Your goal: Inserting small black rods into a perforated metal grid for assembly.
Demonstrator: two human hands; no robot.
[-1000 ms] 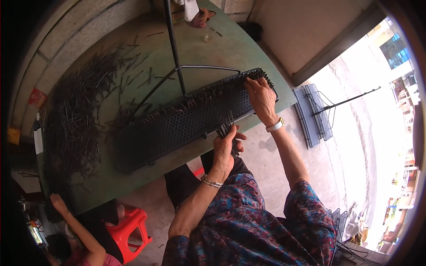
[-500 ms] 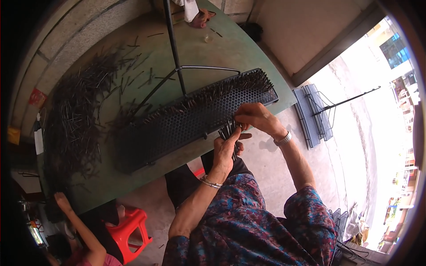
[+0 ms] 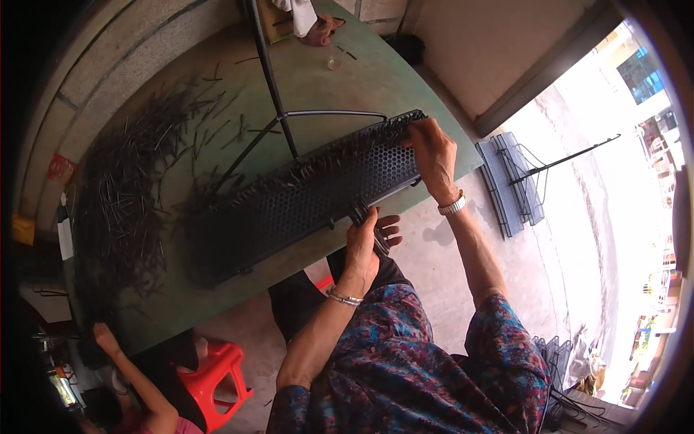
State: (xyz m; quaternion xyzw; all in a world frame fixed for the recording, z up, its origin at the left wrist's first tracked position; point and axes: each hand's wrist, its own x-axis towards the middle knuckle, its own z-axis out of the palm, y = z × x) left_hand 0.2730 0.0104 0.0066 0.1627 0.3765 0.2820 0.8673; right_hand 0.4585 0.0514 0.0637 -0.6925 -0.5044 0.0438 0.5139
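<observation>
A long black perforated panel (image 3: 325, 189) with a dark rod frame (image 3: 278, 94) rising from it lies across the green table. Thin dark strips (image 3: 307, 170) stand packed in its holes along the far side. My left hand (image 3: 363, 244) is closed around a bundle of dark strips (image 3: 359, 211) just off the panel's near edge, some of its fingers extended. At the panel's right end, my right hand (image 3: 434, 155) has its fingers pressed together against the row of standing strips; what is between the fingertips is hidden.
Loose dark strips (image 3: 119, 192) lie heaped on the left of the green table (image 3: 289, 278). Another person's hand (image 3: 105, 338) is at its lower left corner, near a red plastic stool (image 3: 224, 383). Similar perforated panels (image 3: 510, 184) stand on the floor at right.
My right hand has gone from the bundle in my left hand up to the panel's right end. The left hand stays almost in place, still around the strips.
</observation>
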